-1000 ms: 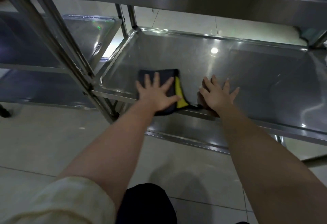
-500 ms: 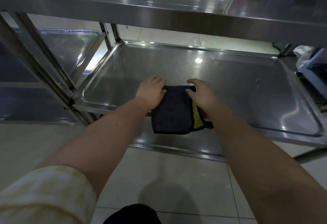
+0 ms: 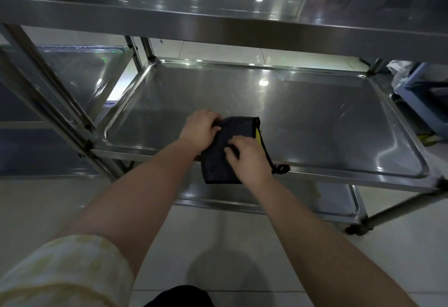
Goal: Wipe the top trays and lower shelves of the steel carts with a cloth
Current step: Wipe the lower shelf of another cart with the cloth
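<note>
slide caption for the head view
A dark cloth gripped by left hand and right hand at the middle shelf front edge

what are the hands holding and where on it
The cloth: the left hand grips its far left edge, and the right hand pinches its middle. The cloth hangs over the shelf's front rim.

both hands on the cloth (image 3: 218, 168) at the near rim of the middle shelf (image 3: 315, 117) of the steel cart. left hand (image 3: 198, 130) grips its upper left edge, right hand (image 3: 247, 156) curls its fingers into the dark fabric lower down. cloth is folded, dark side up, with a yellow strip (image 3: 259, 138) along its right edge and a black loop (image 3: 281, 168) at the rim. its lower part overhangs the rim. top tray (image 3: 218, 23) above, bottom shelf (image 3: 334, 203) below, second cart (image 3: 80, 71) just left. pale sleeve (image 3: 60, 270) on the left forearm.
</note>
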The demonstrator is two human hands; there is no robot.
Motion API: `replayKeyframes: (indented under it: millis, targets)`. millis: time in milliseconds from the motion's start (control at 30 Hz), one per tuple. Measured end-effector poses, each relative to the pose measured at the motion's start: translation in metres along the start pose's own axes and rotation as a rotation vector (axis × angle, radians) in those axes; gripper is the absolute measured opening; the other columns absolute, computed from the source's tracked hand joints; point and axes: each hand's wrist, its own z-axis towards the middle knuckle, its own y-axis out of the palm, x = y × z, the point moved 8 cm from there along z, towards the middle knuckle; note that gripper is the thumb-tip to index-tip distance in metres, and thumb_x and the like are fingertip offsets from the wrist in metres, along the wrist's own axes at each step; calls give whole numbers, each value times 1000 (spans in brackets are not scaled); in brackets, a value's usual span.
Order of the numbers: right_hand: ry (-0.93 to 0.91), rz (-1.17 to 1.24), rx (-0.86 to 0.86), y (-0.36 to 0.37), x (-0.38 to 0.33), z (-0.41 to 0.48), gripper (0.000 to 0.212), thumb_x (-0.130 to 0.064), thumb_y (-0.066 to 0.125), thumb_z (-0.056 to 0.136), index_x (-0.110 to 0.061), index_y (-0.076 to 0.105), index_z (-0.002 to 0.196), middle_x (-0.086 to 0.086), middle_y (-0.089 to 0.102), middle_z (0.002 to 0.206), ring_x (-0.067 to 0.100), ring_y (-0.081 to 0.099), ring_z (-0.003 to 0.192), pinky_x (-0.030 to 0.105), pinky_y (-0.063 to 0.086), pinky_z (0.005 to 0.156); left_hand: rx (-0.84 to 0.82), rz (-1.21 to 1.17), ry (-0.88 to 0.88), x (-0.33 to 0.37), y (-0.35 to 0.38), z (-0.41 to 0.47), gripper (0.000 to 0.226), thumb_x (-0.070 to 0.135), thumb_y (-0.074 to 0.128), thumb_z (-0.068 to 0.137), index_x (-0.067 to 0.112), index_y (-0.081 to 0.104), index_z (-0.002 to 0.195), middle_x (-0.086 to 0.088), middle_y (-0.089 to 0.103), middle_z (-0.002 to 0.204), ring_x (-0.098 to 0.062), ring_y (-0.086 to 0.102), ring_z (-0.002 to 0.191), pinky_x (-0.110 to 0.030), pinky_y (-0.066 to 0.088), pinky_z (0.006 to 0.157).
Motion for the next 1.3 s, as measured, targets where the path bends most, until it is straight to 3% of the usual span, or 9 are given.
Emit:
replayKeyframes:
  millis: [100,200,300,367,533,800,1067,1167,1300]
  targets:
    - [60,-15,90,-33,14,23,47,-15,58,92,-10,50,137,11,48,141,34,40,129,42,31,109,72,-6,89,18,-21,-7,23,9,63,89,8,69,111,-14,66,104,-36,58,102,-43,42,89]
    - [64,-169,-89,-42,25,43,61,-25,59,93,-26,33,148,1,27,157,32,12,145,48,14,116,193,75,261,43,-44,-23,18,10,64,90,10,71,106,-9,68,99,-34,61,93,-42,39,87]
    - [48,-157,-53,-68,28,51,28,-24,63,91,-21,61,119,5,60,123,34,36,130,42,32,104,286,181,361,63,-60,-40,16,10,66,89,11,70,104,-8,67,95,-32,61,86,-39,28,84]
    - [29,-99,0,-90,23,46,16,-21,66,89,-17,68,105,6,64,104,28,48,113,41,41,93,311,242,386,72,-68,-47,21,8,67,87,8,69,108,-10,66,96,-33,61,86,-39,27,85]
    - [-120,-60,39,-141,-8,21,14,-11,61,92,-8,67,104,8,62,103,26,53,101,39,44,84,341,317,363,98,-91,-56,27,9,63,90,6,66,117,-14,64,104,-35,60,90,-42,28,91]
    - [-201,-59,283,-191,-10,-72,17,5,62,85,0,68,99,12,62,96,25,55,94,29,42,84,497,95,384,159,-96,-109,19,6,64,84,13,71,101,-6,64,93,-30,58,83,-41,32,84]
    - [-18,47,334,-164,68,-161,19,4,60,82,-5,70,96,7,62,95,17,54,94,16,40,87,239,-72,362,192,-4,-141,23,12,66,82,20,72,103,2,65,95,-26,61,90,-38,31,83]
    - [111,102,245,-132,113,-186,18,6,61,83,-4,71,94,9,61,96,25,56,95,28,45,87,87,-77,337,197,54,-145,22,9,69,83,18,72,102,0,65,93,-27,61,88,-35,27,84]
    - [248,136,172,-91,173,-208,18,9,63,80,-2,70,93,9,63,95,28,58,94,27,44,86,-89,-56,304,198,135,-144,20,11,66,86,20,70,103,0,64,96,-28,59,91,-36,28,83]
